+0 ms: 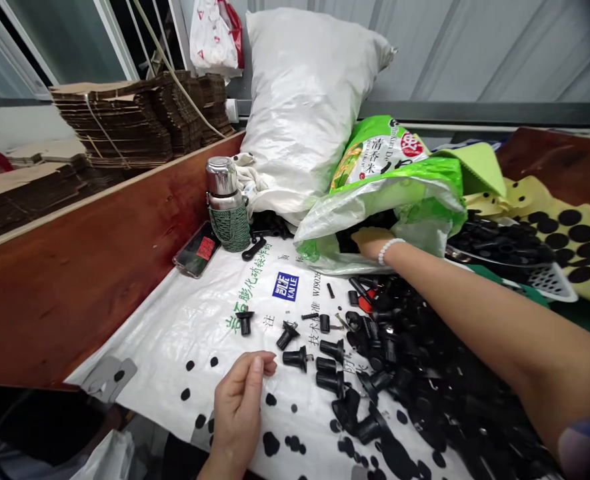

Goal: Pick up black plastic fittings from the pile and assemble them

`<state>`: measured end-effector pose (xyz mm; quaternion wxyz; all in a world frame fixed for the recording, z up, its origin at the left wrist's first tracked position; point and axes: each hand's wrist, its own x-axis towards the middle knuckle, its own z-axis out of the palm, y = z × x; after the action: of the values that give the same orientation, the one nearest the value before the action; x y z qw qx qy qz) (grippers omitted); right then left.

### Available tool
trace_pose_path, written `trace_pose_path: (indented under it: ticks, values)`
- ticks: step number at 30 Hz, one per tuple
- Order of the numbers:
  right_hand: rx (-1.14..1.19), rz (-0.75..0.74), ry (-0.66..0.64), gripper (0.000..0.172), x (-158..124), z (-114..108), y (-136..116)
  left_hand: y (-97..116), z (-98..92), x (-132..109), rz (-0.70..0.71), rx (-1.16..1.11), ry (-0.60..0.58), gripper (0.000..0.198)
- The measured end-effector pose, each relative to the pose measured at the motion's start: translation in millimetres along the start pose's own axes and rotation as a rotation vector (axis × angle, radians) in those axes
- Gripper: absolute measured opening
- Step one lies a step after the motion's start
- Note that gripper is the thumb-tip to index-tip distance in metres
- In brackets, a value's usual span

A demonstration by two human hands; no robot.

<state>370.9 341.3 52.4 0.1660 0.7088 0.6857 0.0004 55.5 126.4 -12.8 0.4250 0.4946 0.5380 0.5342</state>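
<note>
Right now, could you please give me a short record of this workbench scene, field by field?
Surface: white woven plastic sheet with printed lettering
Left hand: resting on the sheet, fingers curled, holding nothing visible
Right hand: reaching into the open green plastic rice bag; grip hidden
Parts: pile of small black plastic fittings on the sheet
Behind: steel flask in green knitted sleeve, large white woven sack

Right hand's fingers (pixel 362 235) inside green bag (pixel 399 180)
</note>
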Motion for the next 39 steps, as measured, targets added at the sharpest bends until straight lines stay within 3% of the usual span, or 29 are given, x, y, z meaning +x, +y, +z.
trace_pose_path:
  ticks: [7,10,13,19,22,25,29,32,35,39]
  values:
    - [0.254,0.024,0.134,0.026,-13.9,-10.4,2.5,-5.5,-5.3,2.9,0.071,0.011,-0.066,0.029]
    - [0.447,0.032,0.224,0.026,-36.1,-19.2,0.3,-6.5,-6.8,1.4,0.071,-0.010,-0.066,0.029]
    - [0.690,-0.016,0.231,0.027,-74.4,-25.6,-7.5,-7.8,-6.3,-0.2,0.078,-0.035,-0.046,0.029]
    - [1.130,-0.310,0.010,0.036,-166.4,-23.3,-43.6,0.3,1.5,-3.0,0.184,-0.047,-0.031,0.026]
    - [1.252,-0.446,-0.164,0.045,-196.6,-16.0,-66.6,13.6,7.2,-13.7,0.197,-0.079,-0.057,0.025]
    - [1.356,-0.548,-0.310,0.042,-217.2,-5.1,-93.2,27.4,12.2,-30.0,0.129,-0.140,-0.162,0.027]
    - [1.170,-0.695,-0.308,0.033,-237.8,8.7,-124.9,34.6,13.0,-47.5,-0.049,-0.151,-0.312,0.030]
    - [1.006,-0.750,-0.283,0.037,-242.0,9.7,-131.8,30.7,9.3,-52.2,-0.171,-0.162,-0.334,0.029]
    - [0.886,-0.748,-0.213,0.035,-233.0,1.1,-118.9,24.5,4.7,-51.0,-0.256,-0.227,-0.293,0.029]
    - [0.732,-0.633,-0.043,0.033,-208.2,-9.7,-85.7,18.7,-0.6,-44.8,-0.383,-0.432,-0.178,0.027]
